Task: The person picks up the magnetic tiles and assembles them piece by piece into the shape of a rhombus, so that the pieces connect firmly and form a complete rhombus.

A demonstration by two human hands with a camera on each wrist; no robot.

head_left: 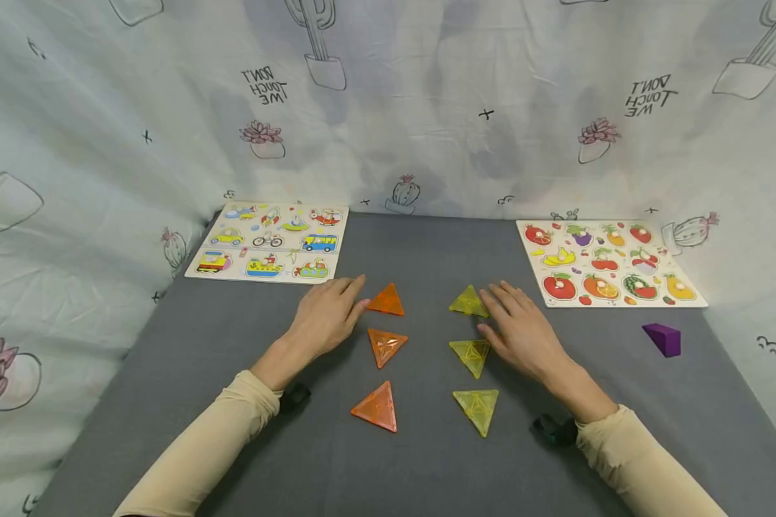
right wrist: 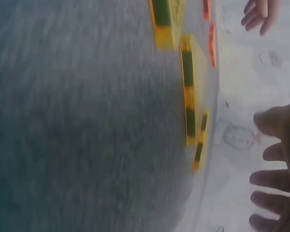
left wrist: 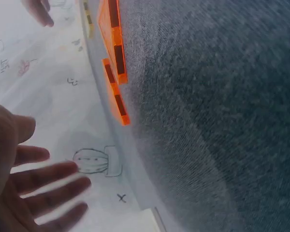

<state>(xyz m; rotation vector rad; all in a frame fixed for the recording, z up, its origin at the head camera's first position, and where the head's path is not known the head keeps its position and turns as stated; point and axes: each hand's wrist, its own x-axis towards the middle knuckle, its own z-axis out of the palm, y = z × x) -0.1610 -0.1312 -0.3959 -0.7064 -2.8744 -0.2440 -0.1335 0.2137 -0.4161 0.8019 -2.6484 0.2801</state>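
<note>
Three translucent orange triangle tiles lie in a column: a far one (head_left: pixel 388 300), a middle one (head_left: pixel 386 347) and a near one (head_left: pixel 378 408). To their right runs a column of yellow-green triangle tiles, with a far one (head_left: pixel 469 301), a middle one (head_left: pixel 471 357) and a near one (head_left: pixel 478 411). My left hand (head_left: pixel 326 316) is beside the far orange tile, fingers extended and holding nothing. On the other side, my right hand (head_left: pixel 520 330) has its fingertips right by the far yellow tile, its fingers spread and nothing gripped. Both wrist views show the fingers loosely straight.
A vehicle picture board (head_left: pixel 281 240) lies at the back left of the grey tabletop (head_left: pixel 420 474). At the back right is a fruit picture board (head_left: pixel 611 266), with a purple wedge-shaped block (head_left: pixel 664 339) in front of it. A printed curtain (head_left: pixel 427 108) hangs behind.
</note>
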